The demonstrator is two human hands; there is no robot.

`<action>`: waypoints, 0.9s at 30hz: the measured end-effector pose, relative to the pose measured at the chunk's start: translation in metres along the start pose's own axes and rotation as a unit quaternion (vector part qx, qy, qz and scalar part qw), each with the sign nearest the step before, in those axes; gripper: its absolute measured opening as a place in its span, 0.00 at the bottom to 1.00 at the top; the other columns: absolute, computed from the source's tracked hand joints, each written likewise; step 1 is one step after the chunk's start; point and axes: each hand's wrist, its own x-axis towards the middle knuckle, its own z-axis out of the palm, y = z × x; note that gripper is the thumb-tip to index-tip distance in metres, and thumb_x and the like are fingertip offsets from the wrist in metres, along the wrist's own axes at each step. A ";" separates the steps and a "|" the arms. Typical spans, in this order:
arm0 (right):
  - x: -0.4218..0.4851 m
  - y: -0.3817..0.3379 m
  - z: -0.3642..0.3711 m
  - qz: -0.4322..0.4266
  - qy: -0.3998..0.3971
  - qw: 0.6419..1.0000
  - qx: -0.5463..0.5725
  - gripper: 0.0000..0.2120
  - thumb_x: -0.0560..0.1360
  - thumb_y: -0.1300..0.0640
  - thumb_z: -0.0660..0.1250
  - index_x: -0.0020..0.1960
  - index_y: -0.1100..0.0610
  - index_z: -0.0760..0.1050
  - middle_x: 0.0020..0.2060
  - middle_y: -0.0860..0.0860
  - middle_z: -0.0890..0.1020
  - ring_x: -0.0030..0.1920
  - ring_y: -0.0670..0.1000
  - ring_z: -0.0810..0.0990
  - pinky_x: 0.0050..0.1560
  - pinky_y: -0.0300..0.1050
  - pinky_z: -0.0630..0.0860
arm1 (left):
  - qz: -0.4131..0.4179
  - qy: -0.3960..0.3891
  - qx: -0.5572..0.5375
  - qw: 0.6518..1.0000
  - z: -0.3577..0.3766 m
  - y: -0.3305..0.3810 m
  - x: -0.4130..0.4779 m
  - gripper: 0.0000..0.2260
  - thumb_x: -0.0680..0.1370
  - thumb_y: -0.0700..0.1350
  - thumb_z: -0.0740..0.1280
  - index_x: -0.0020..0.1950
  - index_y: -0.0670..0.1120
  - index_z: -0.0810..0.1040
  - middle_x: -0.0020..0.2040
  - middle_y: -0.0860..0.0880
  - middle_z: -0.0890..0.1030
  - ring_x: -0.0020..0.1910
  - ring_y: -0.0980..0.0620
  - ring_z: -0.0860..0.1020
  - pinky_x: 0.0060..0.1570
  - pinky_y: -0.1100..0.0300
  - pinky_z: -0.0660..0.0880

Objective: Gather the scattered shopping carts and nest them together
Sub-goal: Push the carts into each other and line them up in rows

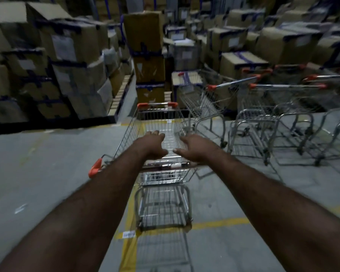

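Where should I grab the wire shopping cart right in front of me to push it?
Grip the wire shopping cart by its near handle bar with orange end caps, coming from behind: it spans the cart's width below both hands, basket pointing away.

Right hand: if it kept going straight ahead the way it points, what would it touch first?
Probably the cart's wire basket, right below and ahead of the right hand; depth is unclear.

Both forearms are bare to the frame's edge, sleeveless; the left hand point(152, 143) and right hand point(194, 148) wear nothing.
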 end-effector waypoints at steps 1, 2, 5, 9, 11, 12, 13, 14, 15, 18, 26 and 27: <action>-0.005 0.007 -0.005 0.000 0.011 1.000 -0.007 0.38 0.77 0.30 0.59 0.77 0.53 0.66 0.74 0.57 0.71 0.72 0.58 0.70 0.68 0.57 0.71 | 0.008 0.012 0.004 1.000 -0.005 0.012 0.004 0.37 0.79 0.61 0.66 0.82 0.50 0.55 0.82 0.47 0.55 0.80 0.44 0.54 0.73 0.40 0.63; -0.011 0.015 -0.009 0.002 0.019 1.000 -0.013 0.38 0.77 0.30 0.59 0.78 0.53 0.65 0.74 0.56 0.70 0.73 0.58 0.69 0.68 0.57 0.71 | 0.017 0.021 0.008 1.000 -0.009 0.024 0.008 0.37 0.78 0.62 0.66 0.82 0.50 0.55 0.82 0.47 0.55 0.80 0.44 0.54 0.73 0.40 0.64; -0.024 0.039 -0.020 0.011 0.039 0.999 -0.022 0.38 0.77 0.30 0.58 0.79 0.51 0.64 0.77 0.55 0.67 0.76 0.57 0.65 0.71 0.57 0.67 | 0.048 0.030 0.011 0.998 -0.019 0.060 0.021 0.38 0.78 0.62 0.66 0.82 0.49 0.54 0.83 0.47 0.53 0.80 0.43 0.54 0.73 0.40 0.64; -0.040 0.077 -0.046 0.026 0.055 0.998 -0.033 0.36 0.78 0.33 0.61 0.79 0.51 0.61 0.79 0.54 0.62 0.78 0.56 0.61 0.73 0.61 0.63 | 0.086 0.038 -0.002 0.996 -0.033 0.108 0.040 0.40 0.77 0.61 0.68 0.82 0.49 0.54 0.83 0.46 0.53 0.81 0.43 0.52 0.74 0.40 0.62; -0.043 0.098 -0.061 0.041 0.061 0.997 -0.036 0.37 0.78 0.32 0.61 0.80 0.51 0.61 0.79 0.54 0.62 0.78 0.56 0.60 0.73 0.62 0.63 | 0.101 0.047 0.000 0.994 -0.042 0.131 0.052 0.39 0.78 0.61 0.67 0.82 0.49 0.54 0.83 0.46 0.53 0.81 0.43 0.52 0.75 0.40 0.61; -0.043 0.110 -0.067 0.049 0.066 0.996 -0.039 0.37 0.77 0.32 0.61 0.80 0.51 0.61 0.79 0.54 0.62 0.78 0.56 0.60 0.73 0.62 0.63 | 0.109 0.054 0.001 0.993 -0.047 0.141 0.059 0.39 0.78 0.61 0.67 0.82 0.49 0.54 0.83 0.46 0.53 0.81 0.43 0.52 0.75 0.40 0.61; -0.042 0.121 -0.073 0.056 0.073 0.995 -0.042 0.38 0.77 0.31 0.60 0.80 0.50 0.60 0.79 0.54 0.62 0.78 0.56 0.60 0.73 0.63 0.64 | 0.116 0.059 0.001 0.992 -0.053 0.151 0.067 0.38 0.78 0.61 0.67 0.82 0.49 0.54 0.83 0.46 0.53 0.81 0.43 0.52 0.75 0.40 0.61; -0.041 0.133 -0.079 0.064 0.078 0.994 -0.045 0.38 0.77 0.30 0.60 0.80 0.50 0.60 0.80 0.54 0.61 0.78 0.56 0.59 0.73 0.63 0.64 | 0.122 0.062 -0.002 0.991 -0.057 0.161 0.075 0.39 0.78 0.61 0.67 0.82 0.50 0.53 0.83 0.47 0.53 0.81 0.43 0.52 0.75 0.40 0.61; -0.039 0.144 -0.084 0.073 0.080 0.993 -0.048 0.39 0.77 0.30 0.59 0.80 0.50 0.59 0.80 0.54 0.60 0.79 0.56 0.59 0.73 0.63 0.64 | 0.126 0.063 -0.004 0.990 -0.061 0.168 0.084 0.39 0.78 0.61 0.67 0.83 0.50 0.53 0.83 0.47 0.53 0.81 0.43 0.51 0.75 0.39 0.60; -0.029 0.182 -0.095 0.096 0.081 0.991 -0.056 0.38 0.78 0.33 0.61 0.81 0.49 0.58 0.80 0.53 0.60 0.78 0.56 0.59 0.72 0.63 0.65 | 0.135 0.060 0.003 0.989 -0.069 0.187 0.115 0.39 0.78 0.60 0.68 0.83 0.50 0.52 0.83 0.47 0.52 0.81 0.43 0.51 0.76 0.40 0.60; 0.045 0.273 -0.127 0.129 0.078 0.986 -0.066 0.38 0.79 0.33 0.61 0.82 0.49 0.55 0.82 0.53 0.54 0.81 0.55 0.52 0.77 0.64 0.56 | 0.150 0.063 -0.013 0.987 -0.091 0.224 0.249 0.39 0.79 0.58 0.68 0.83 0.49 0.52 0.83 0.46 0.52 0.81 0.42 0.51 0.76 0.43 0.58; 0.058 0.284 -0.133 0.132 0.074 0.986 -0.063 0.37 0.79 0.34 0.61 0.82 0.49 0.54 0.82 0.52 0.54 0.81 0.55 0.52 0.76 0.65 0.54 | 0.155 0.064 -0.016 0.986 -0.095 0.229 0.269 0.39 0.79 0.58 0.68 0.83 0.48 0.52 0.83 0.46 0.51 0.81 0.42 0.50 0.77 0.44 0.57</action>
